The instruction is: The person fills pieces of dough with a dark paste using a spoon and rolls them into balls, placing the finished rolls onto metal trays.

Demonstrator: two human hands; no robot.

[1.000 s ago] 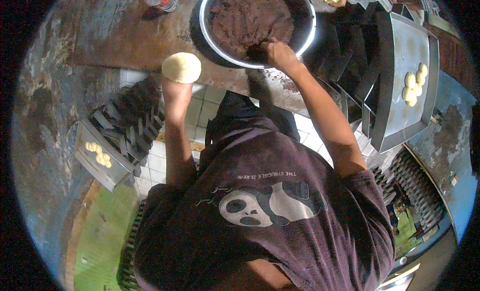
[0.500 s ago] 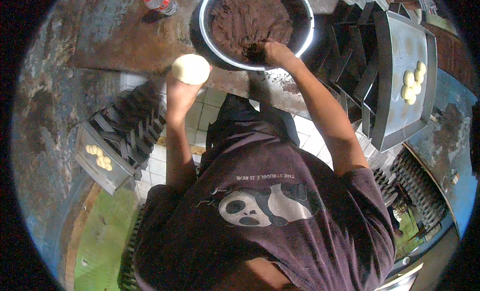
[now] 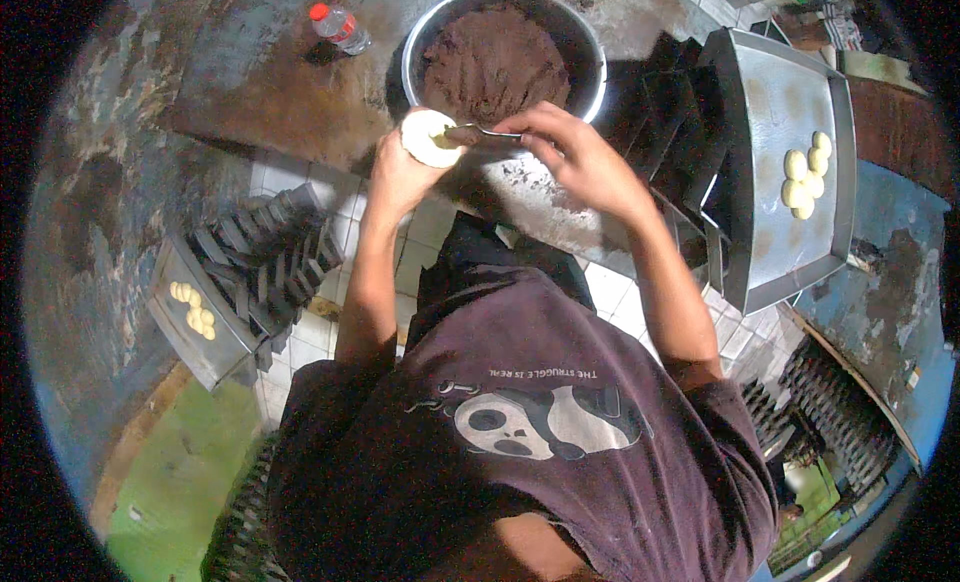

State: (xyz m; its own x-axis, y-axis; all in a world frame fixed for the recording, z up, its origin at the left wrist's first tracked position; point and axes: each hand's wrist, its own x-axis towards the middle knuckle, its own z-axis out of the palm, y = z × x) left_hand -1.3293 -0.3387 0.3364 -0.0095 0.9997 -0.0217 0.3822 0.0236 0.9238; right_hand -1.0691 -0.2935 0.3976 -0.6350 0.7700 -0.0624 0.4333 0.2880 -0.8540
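Note:
My left hand [image 3: 398, 180] is cupped around a pale round piece of dough [image 3: 422, 145] near the front edge of the table. In my right hand [image 3: 585, 165] is a slim metal spatula [image 3: 497, 138], held from the right. Its tip, with some brown filling on it, is at the hollow of the dough. Just beyond both hands stands a round metal basin [image 3: 602, 74] with a big mound of brown filling [image 3: 497, 62] inside.
A clear bottle with a red cap [image 3: 340, 28] stands left of the basin. On the right, a metal tray [image 3: 775, 257] on stacked trays carries several dough balls [image 3: 803, 185]. Another tray [image 3: 205, 357] with several dough balls sits at the left. Crumbs lie before the basin.
My right hand has come out of the filling and moved toward the dough, bringing the spatula to it. My left hand has shifted right and tilted the dough, so its hollow shows.

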